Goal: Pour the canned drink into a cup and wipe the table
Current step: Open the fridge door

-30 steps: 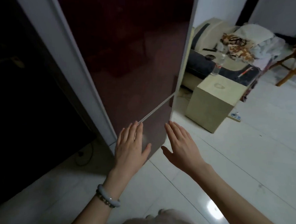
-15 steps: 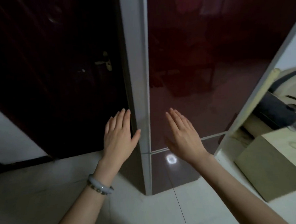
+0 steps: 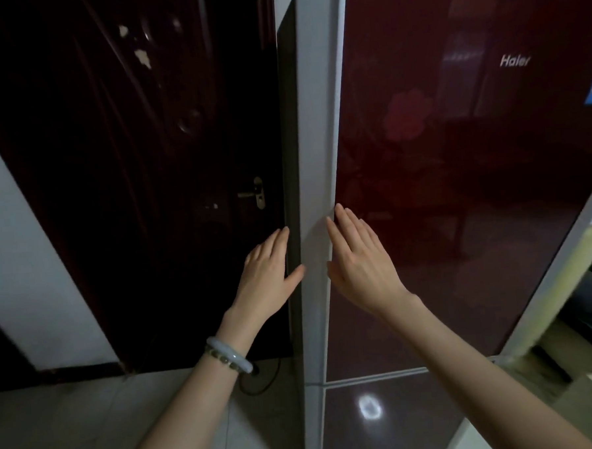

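Note:
A tall dark-red glossy fridge with a pale grey side edge fills the right half of the view; its doors are closed. My right hand is raised with straight fingers, their tips at the left edge of the upper door. My left hand, a pale bracelet on its wrist, is held up flat beside the fridge's left side, thumb near the grey edge. Neither hand holds anything. No can, cup or cloth is in view.
A dark wooden door with a metal handle stands left of the fridge. A black cable lies on the pale tiled floor. At the right edge, a cream roll leans by the fridge.
The view has swung left and risen to face the fridge's left edge. Both hands have lifted from the lower door seam to the upper door's left edge.

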Motion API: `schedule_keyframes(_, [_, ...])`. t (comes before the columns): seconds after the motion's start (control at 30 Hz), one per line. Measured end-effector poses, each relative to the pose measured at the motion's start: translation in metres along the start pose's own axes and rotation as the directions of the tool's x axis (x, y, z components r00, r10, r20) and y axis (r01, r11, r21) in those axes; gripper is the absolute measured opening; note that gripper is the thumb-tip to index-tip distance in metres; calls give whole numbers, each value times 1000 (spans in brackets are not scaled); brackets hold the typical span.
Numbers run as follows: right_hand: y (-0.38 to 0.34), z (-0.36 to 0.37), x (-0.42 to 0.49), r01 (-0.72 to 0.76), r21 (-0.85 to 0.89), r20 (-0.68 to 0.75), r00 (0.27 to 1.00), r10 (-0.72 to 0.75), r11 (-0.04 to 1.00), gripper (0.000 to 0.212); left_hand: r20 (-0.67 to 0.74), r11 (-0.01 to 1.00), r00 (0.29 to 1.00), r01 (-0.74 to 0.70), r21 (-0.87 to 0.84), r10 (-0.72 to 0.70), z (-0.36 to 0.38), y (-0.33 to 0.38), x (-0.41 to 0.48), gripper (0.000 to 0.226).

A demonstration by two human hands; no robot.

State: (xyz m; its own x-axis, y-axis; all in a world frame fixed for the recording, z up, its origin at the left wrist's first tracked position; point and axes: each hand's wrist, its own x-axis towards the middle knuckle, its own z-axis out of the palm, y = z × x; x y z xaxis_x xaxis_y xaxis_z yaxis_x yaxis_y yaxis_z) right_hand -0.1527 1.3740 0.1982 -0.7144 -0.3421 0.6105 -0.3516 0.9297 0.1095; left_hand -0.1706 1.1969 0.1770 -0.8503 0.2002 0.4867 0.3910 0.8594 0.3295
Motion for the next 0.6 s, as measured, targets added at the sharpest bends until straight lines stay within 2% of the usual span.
schedule_keyframes(0.2, [1,8,1,14,-36,30,999,-13,999,74,10,981,999,35,-192,-34,4,4,12,65])
schedule_keyframes(0.43, [6,5,2,29,-13,43,999,-29,999,70,37,941,997,77,-331,-69,14,11,24,51])
schedule_keyframes(0.6, [6,-1,2,36,-78,72,997,-30,996,65,60,921,992,123,-371,-108,11,14,29,35])
